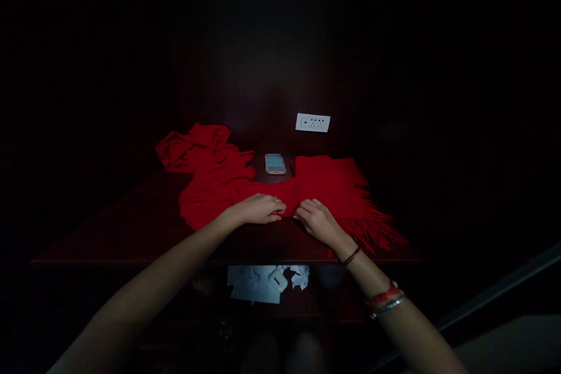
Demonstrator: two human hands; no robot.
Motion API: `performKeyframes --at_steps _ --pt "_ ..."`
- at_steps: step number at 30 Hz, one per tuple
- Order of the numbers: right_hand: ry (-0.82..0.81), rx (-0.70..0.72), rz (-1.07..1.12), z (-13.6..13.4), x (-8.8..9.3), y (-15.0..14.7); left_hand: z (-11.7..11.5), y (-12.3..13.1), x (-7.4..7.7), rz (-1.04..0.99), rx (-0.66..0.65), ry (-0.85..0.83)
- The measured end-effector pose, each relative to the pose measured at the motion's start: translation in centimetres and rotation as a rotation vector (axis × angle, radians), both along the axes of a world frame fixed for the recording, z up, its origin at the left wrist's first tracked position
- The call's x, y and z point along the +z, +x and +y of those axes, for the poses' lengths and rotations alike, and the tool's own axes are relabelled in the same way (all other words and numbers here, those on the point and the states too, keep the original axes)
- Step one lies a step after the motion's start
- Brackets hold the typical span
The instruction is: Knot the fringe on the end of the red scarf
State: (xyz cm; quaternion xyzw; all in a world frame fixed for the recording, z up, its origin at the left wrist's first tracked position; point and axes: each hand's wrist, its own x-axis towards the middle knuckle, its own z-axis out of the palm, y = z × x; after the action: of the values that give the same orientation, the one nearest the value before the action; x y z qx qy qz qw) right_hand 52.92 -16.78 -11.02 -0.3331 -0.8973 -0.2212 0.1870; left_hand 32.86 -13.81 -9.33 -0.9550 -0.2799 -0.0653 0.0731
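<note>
A red fringed scarf [324, 184] lies across a dark wooden table [131, 234], bunched up at the far left and flat at the right, with its fringe hanging off the right front. My left hand [258, 209] rests on the scarf's near edge at the middle, fingers curled down onto the cloth. Beside it, my right hand [316, 221] pinches the same edge with bent fingers. The two hands almost touch. Bracelets circle my right wrist.
A small pale box [275, 163] sits on the table behind the scarf. A white wall socket [312, 123] is on the dark wall beyond. Below the table's front edge lie white papers [254, 285] and a small white case [277, 280]. The surroundings are very dark.
</note>
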Motion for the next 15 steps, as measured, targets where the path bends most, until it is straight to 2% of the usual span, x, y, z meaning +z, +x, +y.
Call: performKeyframes --at_steps 4,9,15 --pt "0.002 0.026 0.028 -0.09 0.08 -0.29 0.29 -0.09 -0.33 0.004 -0.043 0.025" --pt "0.019 0.063 -0.076 0.26 -0.30 -0.61 0.39 -0.04 -0.50 -0.006 -0.076 0.014" --pt "0.033 0.063 -0.048 0.23 -0.28 -0.49 0.16 -0.35 0.11 -0.009 -0.067 -0.091"
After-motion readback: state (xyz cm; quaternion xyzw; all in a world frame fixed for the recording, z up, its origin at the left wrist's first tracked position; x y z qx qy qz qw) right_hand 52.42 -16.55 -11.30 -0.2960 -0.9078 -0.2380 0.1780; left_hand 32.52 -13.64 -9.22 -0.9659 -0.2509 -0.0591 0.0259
